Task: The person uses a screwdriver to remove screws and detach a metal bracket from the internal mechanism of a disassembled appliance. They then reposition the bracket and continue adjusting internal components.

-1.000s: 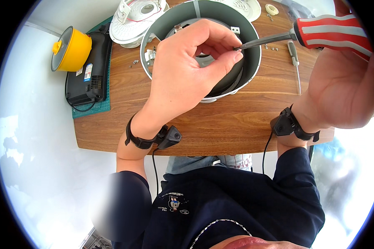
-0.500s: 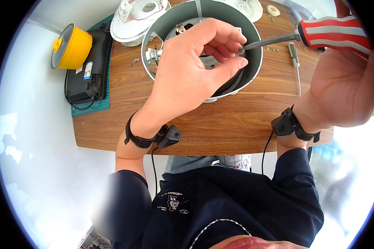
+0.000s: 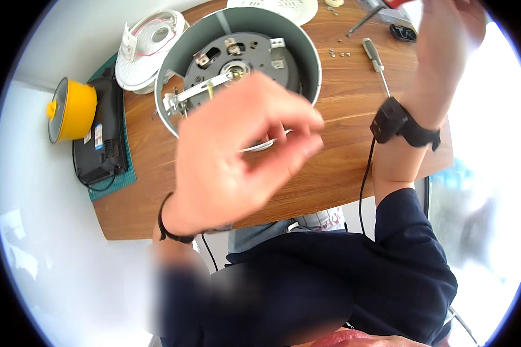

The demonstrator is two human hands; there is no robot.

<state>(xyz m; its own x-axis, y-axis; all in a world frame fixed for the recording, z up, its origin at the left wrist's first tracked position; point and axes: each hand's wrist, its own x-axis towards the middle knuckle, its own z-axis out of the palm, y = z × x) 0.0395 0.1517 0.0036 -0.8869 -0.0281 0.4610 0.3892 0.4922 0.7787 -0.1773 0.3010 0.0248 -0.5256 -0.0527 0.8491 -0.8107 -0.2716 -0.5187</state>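
Observation:
My left hand [image 3: 243, 144], smeared by motion, hovers in front of a round grey metal appliance housing [image 3: 185, 52]. Its fingers curl toward the thumb; anything between them is too blurred to make out. Inside the open housing sits a dark round plate [image 3: 246, 49] with metal brackets, and a pale lever [image 3: 200, 88] runs across to its centre. At the upper right my right hand [image 3: 460, 17] is partly cut off by the view's rim. It is closed around a red-handled screwdriver [image 3: 367, 22], whose tip points down and left over the table, away from the housing.
A grey-handled screwdriver [image 3: 375, 58] lies on the wooden table [image 3: 341, 144] beside small loose screws [image 3: 340, 54]. White plastic covers [image 3: 147, 52] sit behind left. A yellow pot [image 3: 75, 110] and black appliance [image 3: 101, 156] rest on a green mat at left. A black part [image 3: 402, 33] lies far right.
My hands have parted: the screwdriver tip has left my left fingers and gone up and right with my right hand. My left hand has come nearer, uncovering the housing's inside. The view has shifted.

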